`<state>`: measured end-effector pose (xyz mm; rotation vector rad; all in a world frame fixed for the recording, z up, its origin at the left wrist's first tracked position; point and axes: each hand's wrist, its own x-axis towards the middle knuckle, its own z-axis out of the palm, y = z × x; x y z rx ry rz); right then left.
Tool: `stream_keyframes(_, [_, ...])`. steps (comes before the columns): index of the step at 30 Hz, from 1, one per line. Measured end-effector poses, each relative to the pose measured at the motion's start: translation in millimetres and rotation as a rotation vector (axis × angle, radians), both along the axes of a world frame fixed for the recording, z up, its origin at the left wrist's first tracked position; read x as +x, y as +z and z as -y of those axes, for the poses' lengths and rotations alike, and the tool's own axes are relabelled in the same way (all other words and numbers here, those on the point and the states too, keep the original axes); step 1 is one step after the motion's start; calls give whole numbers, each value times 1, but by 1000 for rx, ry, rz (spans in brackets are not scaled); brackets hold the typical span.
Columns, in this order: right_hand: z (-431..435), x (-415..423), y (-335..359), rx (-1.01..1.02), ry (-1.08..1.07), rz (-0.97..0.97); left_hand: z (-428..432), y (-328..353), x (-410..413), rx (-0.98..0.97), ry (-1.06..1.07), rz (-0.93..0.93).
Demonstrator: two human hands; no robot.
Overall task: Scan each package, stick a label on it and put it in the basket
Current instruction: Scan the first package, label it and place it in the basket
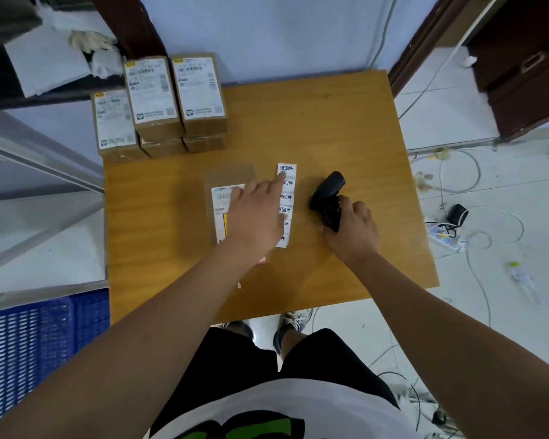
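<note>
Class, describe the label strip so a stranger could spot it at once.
Start at the wooden table. Near its middle, between the flat package and the black scanner, lies a narrow white label strip. Alone there, it repeats one short black text down stacked cells.

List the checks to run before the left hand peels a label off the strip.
1. Left hand on label strip: a fingertip touches the top label, ok.
2. Package in reach: lies beside the strip, partly under the left hand, ok.
3. Package already scanned: cannot tell.
4. Scanner secured: right hand grips it, ok.
5. Basket in place: stands at the left side of the table, ok.
</note>
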<state>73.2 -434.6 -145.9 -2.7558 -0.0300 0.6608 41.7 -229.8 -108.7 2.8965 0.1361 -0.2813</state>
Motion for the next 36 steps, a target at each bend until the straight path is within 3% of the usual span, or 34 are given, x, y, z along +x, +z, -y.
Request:
stream_keyframes(5, [2, -5, -1, 47, -44, 102, 28, -31, 36, 360, -158, -221])
stream_keyframes(10, [2, -7, 2, 63, 1, 185, 40, -50, 50, 362, -19, -236])
stream_keyframes(15, [6, -1, 10, 150, -22, 348, 42, -36, 56, 114, 116, -96])
stream_keyframes(20, [1, 4, 18, 234, -6, 433, 32, 4, 43, -718, 480, 4])
stream_keyframes(23, [-8, 5, 37, 331, 1, 466, 21, 34, 20, -964, 562, 33])
stream_keyframes(25, [-20, 4, 60, 533, -77, 314, 15, 53, -1, -1072, 577, 44])
stream_keyframes(29, [-57, -2, 109, 987, -182, -261, 7, 80, -40, -1197, 558, 32])
stream_keyframes(36, [-100, -23, 117, 1119, -253, -303, -28, 82, -83, -1126, 532, 54])
